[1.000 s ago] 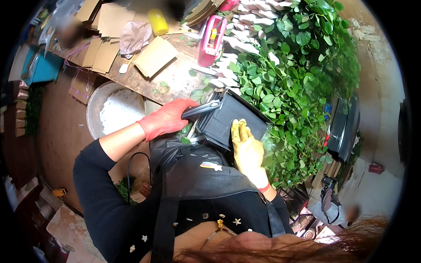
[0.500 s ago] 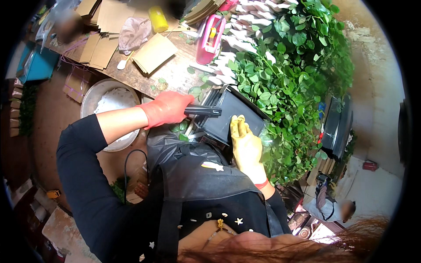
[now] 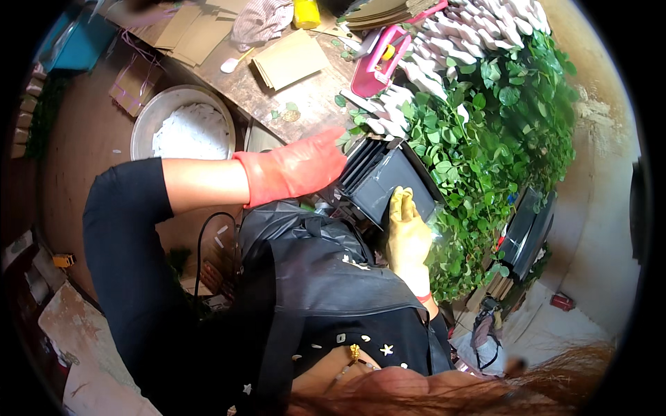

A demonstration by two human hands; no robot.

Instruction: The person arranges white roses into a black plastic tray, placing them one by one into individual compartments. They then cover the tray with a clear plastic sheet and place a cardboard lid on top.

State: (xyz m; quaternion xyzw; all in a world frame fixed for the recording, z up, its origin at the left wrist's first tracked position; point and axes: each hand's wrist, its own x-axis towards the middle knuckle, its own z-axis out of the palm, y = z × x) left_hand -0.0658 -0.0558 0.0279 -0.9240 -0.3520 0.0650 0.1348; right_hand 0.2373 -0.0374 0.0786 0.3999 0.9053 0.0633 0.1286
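Note:
My right hand [image 3: 408, 239], in a yellow glove, grips the near edge of a black plastic tray [image 3: 388, 182]; its fingers lie straight along the smooth face and the thumb is mostly hidden. Several black ridged edges show at the tray's left side, and the tray tilts against the leafy stems. My left hand [image 3: 298, 166], in a red glove, reaches across just left of the tray, near the table's edge. Its fingers are stretched out and slightly blurred, with nothing visible in them. Leafy green stems [image 3: 479, 139] with white-wrapped heads [image 3: 458, 38] are piled along the right.
On the wooden table [image 3: 257, 97] lie cardboard sheets [image 3: 291, 59], a pink tape dispenser [image 3: 374, 66], a striped cloth [image 3: 262, 24] and a yellow roll [image 3: 306, 12]. A tub [image 3: 142, 142] of white pieces stands left of the table. Another person [image 3: 482, 343] is at lower right.
The black stapler-like tool that my left hand held is no longer visible, and its fingers have straightened. My right hand stays on the tray. The whole view has shifted.

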